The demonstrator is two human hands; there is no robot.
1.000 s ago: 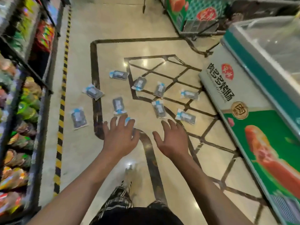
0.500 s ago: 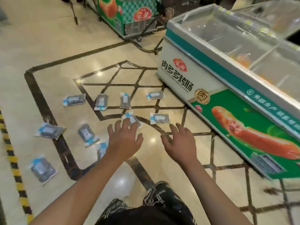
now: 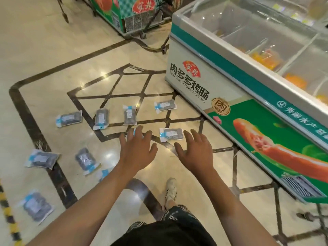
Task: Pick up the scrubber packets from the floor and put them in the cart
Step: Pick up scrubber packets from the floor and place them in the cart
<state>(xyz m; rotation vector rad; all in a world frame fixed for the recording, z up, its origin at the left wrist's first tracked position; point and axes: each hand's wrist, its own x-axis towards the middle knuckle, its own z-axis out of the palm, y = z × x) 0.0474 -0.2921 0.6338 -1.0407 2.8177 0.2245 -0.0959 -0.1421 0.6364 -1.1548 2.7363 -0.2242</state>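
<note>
Nearest clear plastic scrubber packet with grey filling and blue label (image 3: 171, 134) is found lying crosswise on the glossy beige tiled floor (image 3: 53, 50), at 11 o'clock from the right hand (image 3: 196, 153). Left hand (image 3: 135, 150) sits a bit further off; both are held spread, nothing gripped.

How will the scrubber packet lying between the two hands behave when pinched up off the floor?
The scrubber packet looks like a soft plastic pouch, so it will probably flex rather than stay stiff. Its glossy film may be slippery. It lies flat on the polished floor, so it should slide, not roll, and is likely light.
</note>
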